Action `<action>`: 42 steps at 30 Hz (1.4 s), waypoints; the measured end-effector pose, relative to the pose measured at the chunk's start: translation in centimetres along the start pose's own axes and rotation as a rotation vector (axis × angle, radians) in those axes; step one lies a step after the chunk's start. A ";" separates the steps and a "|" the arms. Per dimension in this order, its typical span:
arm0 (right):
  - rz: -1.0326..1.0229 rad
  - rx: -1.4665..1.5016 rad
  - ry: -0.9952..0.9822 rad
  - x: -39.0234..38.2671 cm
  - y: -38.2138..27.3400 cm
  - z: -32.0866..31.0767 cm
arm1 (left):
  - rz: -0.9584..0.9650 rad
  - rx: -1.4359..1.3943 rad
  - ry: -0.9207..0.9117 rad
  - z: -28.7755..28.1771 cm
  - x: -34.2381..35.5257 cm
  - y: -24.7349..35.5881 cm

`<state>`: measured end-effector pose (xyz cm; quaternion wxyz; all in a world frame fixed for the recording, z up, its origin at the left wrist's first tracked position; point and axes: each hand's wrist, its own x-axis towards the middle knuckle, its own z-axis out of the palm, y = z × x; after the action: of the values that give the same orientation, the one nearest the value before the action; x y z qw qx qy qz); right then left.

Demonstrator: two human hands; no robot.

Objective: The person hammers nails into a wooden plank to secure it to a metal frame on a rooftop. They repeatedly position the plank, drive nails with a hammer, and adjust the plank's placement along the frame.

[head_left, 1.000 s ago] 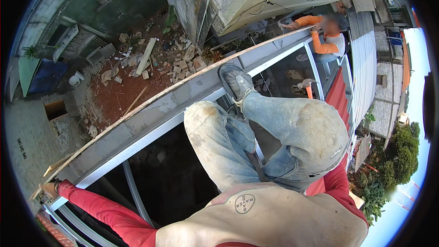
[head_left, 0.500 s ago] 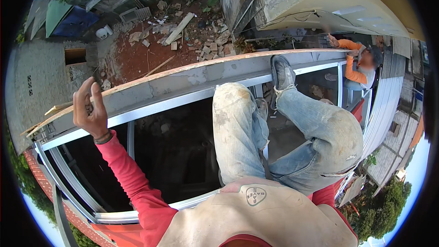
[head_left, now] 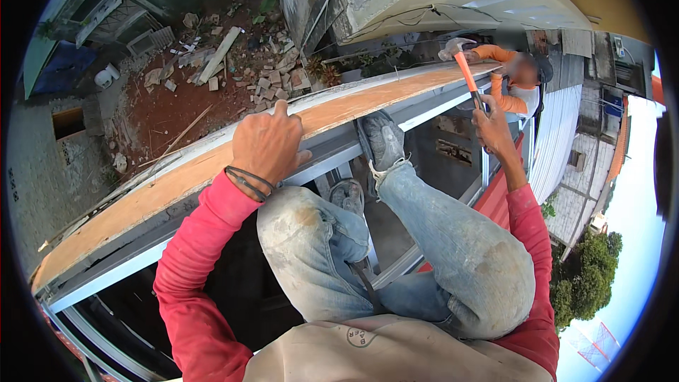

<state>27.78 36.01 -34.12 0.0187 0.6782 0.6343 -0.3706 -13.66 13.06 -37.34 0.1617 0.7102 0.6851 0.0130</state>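
Observation:
A long wooden board (head_left: 205, 159) runs along the top of the wall, its brown face tilted up toward me. My left hand (head_left: 267, 143) is closed over the board near its middle, the fingertips hooked toward its far side. At the right, my right hand (head_left: 493, 125) grips a claw hammer (head_left: 465, 71) by its orange and black handle. The hammer is raised, its metal head above the board's far right part. My left shoe (head_left: 348, 198) and right shoe (head_left: 382, 140) are close to the metal frame (head_left: 431, 112) below the board.
A co-worker in orange sleeves (head_left: 520, 95) is at the board's right end, near my hammer. Dark openings drop away between the frame's metal bars. Far below lies ground with rubble (head_left: 272, 85). A corrugated metal roof (head_left: 559, 141) slopes at the right.
My left hand has moved right from the board's left part and closed on it. My right hand has come into view with the hammer. The board now shows more of its broad face.

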 end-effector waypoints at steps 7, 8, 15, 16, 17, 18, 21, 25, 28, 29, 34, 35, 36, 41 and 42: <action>-0.554 -0.629 -0.130 13.4 -5.0 0.1 | -0.050 -0.115 -0.121 1.2 1.2 -0.8; -0.475 -0.715 -0.190 14.9 -6.3 0.5 | -0.060 -0.121 -0.125 1.1 1.4 -0.8; -0.401 -0.819 -0.236 22.8 -6.1 4.8 | -0.109 -0.126 -0.112 0.6 1.2 -0.3; -0.356 -0.815 -0.245 22.9 -6.9 5.3 | -0.127 -0.129 -0.124 0.5 1.3 -0.3; -0.310 -0.809 -0.254 23.2 -8.0 5.7 | -0.143 -0.130 -0.137 0.3 1.4 -0.4; -0.262 -0.799 -0.260 23.2 -9.3 6.2 | -0.155 -0.128 -0.149 0.2 1.6 -0.3; -0.319 -0.763 -0.216 24.4 -11.0 6.5 | -0.171 -0.133 -0.124 0.0 1.9 0.1; -0.335 -0.738 -0.250 25.3 -11.1 6.7 | -0.134 -0.138 -0.119 0.0 2.3 0.1; -0.352 -0.729 -0.285 26.0 -11.1 7.8 | -0.163 -0.117 -0.133 -0.1 2.6 0.6; -0.350 -0.728 -0.292 26.0 -11.2 8.0 | -0.165 -0.117 -0.135 -0.2 2.6 0.8; -0.337 -0.730 -0.330 25.9 -11.2 8.3 | -0.149 -0.091 -0.133 0.3 2.4 0.5; -0.331 -0.735 -0.336 25.7 -11.2 8.2 | -0.147 -0.090 -0.133 0.2 2.3 0.6; -0.326 -0.739 -0.341 25.8 -11.1 8.3 | -0.148 -0.091 -0.133 0.1 2.3 0.8; -0.315 -0.767 -0.360 25.6 -11.0 8.3 | -0.160 -0.119 -0.160 -0.2 2.3 0.9; -0.308 -0.778 -0.364 25.5 -11.1 8.2 | -0.163 -0.113 -0.159 0.0 2.3 0.9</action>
<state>12.15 55.73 -48.53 0.3279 0.4424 0.8062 -0.2164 -12.63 15.33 -37.55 0.2559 0.6407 0.7237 -0.0176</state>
